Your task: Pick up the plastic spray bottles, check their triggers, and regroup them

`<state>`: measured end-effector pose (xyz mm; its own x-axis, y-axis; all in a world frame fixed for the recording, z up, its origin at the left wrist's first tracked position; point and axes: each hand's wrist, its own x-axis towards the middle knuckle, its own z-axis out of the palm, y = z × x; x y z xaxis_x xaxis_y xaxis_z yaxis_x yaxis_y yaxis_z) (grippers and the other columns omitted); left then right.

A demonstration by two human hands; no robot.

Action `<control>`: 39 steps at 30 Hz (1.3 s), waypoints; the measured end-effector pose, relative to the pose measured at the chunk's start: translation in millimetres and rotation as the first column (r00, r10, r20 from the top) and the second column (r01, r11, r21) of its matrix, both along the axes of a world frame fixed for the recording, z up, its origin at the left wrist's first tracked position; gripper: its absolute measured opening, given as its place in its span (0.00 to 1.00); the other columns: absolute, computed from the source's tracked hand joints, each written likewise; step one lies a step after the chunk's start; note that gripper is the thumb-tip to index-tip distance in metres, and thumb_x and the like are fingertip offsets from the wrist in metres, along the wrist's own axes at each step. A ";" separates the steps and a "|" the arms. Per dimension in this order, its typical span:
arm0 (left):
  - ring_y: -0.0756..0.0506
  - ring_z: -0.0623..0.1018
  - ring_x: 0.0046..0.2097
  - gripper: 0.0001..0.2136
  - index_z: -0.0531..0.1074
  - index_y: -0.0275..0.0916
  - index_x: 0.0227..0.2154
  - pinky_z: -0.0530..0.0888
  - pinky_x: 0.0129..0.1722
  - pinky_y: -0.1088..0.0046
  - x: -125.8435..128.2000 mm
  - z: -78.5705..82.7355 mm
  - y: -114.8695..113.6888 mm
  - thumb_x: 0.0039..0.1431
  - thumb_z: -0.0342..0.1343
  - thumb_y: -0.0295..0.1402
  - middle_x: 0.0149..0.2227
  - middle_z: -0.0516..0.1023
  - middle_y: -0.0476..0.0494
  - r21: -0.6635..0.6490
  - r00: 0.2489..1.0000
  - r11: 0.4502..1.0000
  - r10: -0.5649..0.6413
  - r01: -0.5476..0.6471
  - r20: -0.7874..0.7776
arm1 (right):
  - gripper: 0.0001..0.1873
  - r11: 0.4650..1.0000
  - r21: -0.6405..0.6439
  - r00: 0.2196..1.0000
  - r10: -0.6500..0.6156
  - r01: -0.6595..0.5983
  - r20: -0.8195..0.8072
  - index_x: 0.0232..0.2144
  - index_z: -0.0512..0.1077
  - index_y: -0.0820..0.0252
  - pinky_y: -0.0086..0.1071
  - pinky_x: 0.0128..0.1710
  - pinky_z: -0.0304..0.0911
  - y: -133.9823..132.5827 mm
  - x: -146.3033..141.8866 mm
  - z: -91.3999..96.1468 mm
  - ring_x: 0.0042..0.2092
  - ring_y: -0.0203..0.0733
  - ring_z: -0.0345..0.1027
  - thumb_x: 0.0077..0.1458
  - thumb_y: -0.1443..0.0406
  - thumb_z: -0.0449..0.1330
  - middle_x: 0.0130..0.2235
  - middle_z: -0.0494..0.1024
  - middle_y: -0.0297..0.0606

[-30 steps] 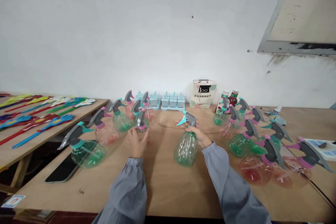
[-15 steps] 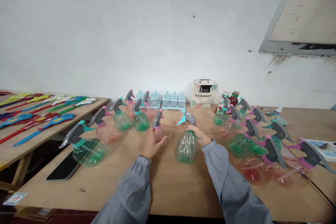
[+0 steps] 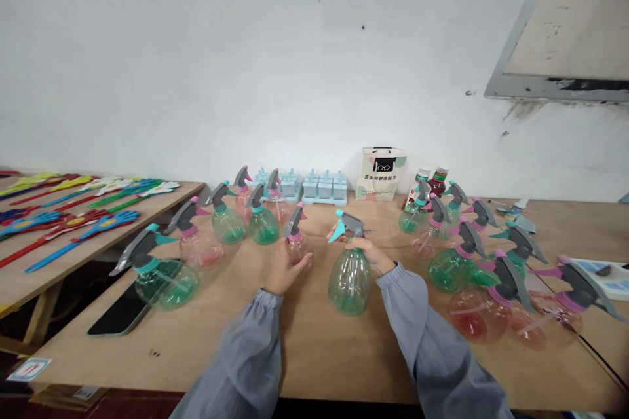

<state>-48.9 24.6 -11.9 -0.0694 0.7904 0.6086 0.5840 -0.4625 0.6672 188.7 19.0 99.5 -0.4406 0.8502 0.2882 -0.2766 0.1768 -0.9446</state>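
Observation:
My left hand [image 3: 284, 268] is wrapped round a pink spray bottle [image 3: 299, 247] with a grey and pink trigger head, upright on the table. My right hand [image 3: 368, 251] grips a clear green spray bottle [image 3: 350, 285] round its neck, just under the grey and turquoise head. The fingers of that hand pass partly behind the neck. Left of my hands stand several green and pink spray bottles, among them a green one [image 3: 264, 226] and a pink one [image 3: 199, 247]. More spray bottles stand on the right, such as a green one [image 3: 449, 270] and a pink one [image 3: 476, 315].
A black phone [image 3: 120, 311] lies at the left under a bottle. Pale blue ice-pop moulds [image 3: 324, 187], a paper bag [image 3: 381, 177] and red sauce bottles [image 3: 437, 182] line the wall. On a separate left table [image 3: 162, 200] lie colourful hand-shaped sticks [image 3: 98, 236].
The green bottle in my right hand has come slightly nearer, and its head has turned so the turquoise nozzle and trigger show more plainly. My left hand stays on the pink bottle.

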 end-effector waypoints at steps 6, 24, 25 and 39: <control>0.35 0.74 0.56 0.29 0.61 0.39 0.55 0.71 0.56 0.51 -0.4 -1.0 0.8 0.56 0.61 0.47 0.51 0.73 0.35 0.001 1.000 1.000 0.007 -0.007 -0.006 | 0.13 0.998 -0.044 0.999 -0.034 0.032 -0.040 0.29 0.76 0.53 0.40 0.50 0.62 4.6 0.6 -5.4 0.42 0.47 0.73 0.34 0.65 0.61 0.33 0.81 0.34; 0.35 0.73 0.58 0.28 0.61 0.39 0.55 0.68 0.59 0.50 1.2 4.1 -3.1 0.56 0.61 0.45 0.51 0.72 0.35 -0.025 1.000 1.000 0.007 -0.007 -0.008 | 0.15 0.999 -0.008 0.999 -0.035 0.036 0.021 0.34 0.78 0.52 0.42 0.54 0.61 -3.6 1.4 -1.1 0.45 0.49 0.73 0.38 0.63 0.64 0.36 0.81 0.36; 0.35 0.73 0.58 0.28 0.61 0.39 0.55 0.68 0.59 0.50 1.3 4.5 -3.4 0.56 0.62 0.45 0.51 0.72 0.35 -0.027 1.000 1.000 0.011 -0.011 -0.010 | 0.14 0.998 -0.007 0.999 -0.055 0.055 -0.001 0.33 0.78 0.53 0.42 0.53 0.61 -2.0 1.4 -2.7 0.44 0.49 0.73 0.38 0.63 0.64 0.35 0.80 0.36; 0.35 0.73 0.59 0.28 0.61 0.39 0.55 0.68 0.60 0.49 1.3 5.1 -3.3 0.57 0.61 0.44 0.51 0.72 0.35 -0.007 1.000 1.000 -0.003 0.003 -0.009 | 0.09 0.665 0.301 0.693 -0.721 0.683 0.019 0.32 0.74 0.53 0.42 0.45 0.68 38.4 34.3 -33.5 0.38 0.44 0.72 0.45 0.60 0.61 0.35 0.80 0.37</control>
